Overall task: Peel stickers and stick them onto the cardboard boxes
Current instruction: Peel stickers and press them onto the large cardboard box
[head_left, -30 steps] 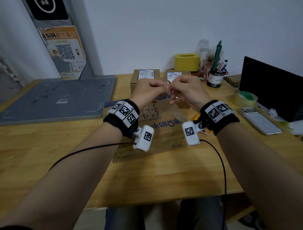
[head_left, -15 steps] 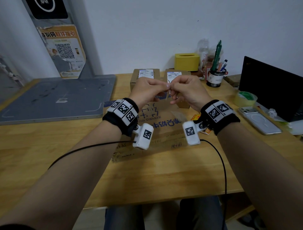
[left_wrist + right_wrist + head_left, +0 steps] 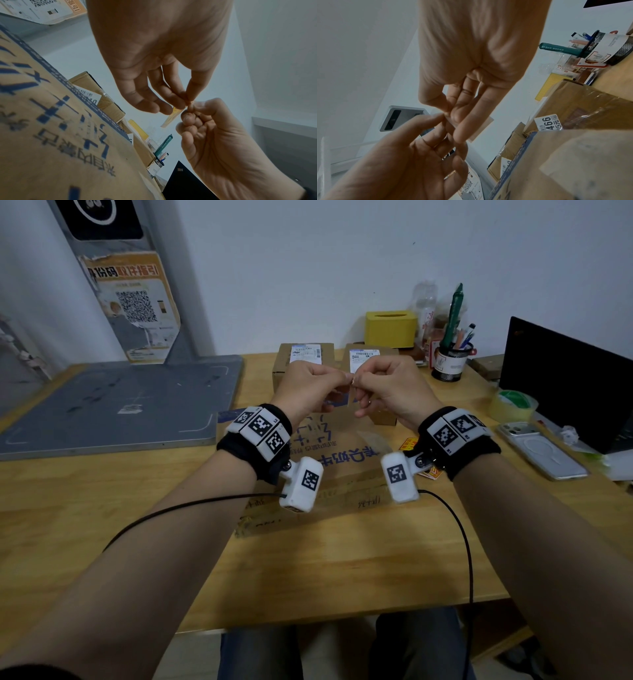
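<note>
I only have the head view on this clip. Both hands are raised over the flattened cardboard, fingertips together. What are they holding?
Observer: The left wrist view shows a small yellowish sticker strip hanging below the fingertips; the left hand pinches its top end.
Reviewer: Is the right hand on it too?
Observer: Yes. In that view the right hand pinches at the same top end, its other fingers curled in.
Reviewer: Is it touching a box yet?
Observer: No. The right wrist view shows the strip in the air, apart from the taped cardboard box with a price label.
</note>
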Demonstrator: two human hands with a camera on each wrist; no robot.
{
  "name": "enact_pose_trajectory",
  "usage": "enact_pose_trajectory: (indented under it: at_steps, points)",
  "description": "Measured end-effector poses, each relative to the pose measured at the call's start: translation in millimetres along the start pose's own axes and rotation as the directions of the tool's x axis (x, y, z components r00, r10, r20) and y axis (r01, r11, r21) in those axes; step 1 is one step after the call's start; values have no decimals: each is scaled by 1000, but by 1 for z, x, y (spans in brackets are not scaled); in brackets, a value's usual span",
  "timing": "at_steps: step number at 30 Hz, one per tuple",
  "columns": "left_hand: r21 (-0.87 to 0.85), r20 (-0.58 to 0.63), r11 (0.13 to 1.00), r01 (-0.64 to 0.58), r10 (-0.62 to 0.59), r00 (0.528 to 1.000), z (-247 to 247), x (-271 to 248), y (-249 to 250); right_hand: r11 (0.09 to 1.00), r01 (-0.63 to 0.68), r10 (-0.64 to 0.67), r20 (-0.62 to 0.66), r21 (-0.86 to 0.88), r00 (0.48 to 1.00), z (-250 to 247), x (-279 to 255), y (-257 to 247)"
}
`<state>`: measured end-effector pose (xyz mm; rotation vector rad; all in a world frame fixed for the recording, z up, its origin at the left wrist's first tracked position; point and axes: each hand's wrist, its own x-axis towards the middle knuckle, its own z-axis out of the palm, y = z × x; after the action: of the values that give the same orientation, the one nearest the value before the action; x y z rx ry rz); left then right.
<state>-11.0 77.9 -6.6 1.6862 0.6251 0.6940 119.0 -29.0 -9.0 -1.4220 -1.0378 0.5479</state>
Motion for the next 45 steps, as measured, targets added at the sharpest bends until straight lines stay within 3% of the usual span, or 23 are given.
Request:
enact_pose_trajectory:
  at_steps: [29,40,45]
  points:
    - [-23,25,1000,-1,2,1000,0,2,-2,1000,5,-5,8,-13,1000,-1,-1,-3]
    - [-45,126,996,72,-66,990,2,0,0,1000,-16,16,-5,-12,1000,-1,0,0]
    - [-78,111,993,92,-83,990,0,-1,1,1000,-15,15,-18,12,1000,-5,2,-1]
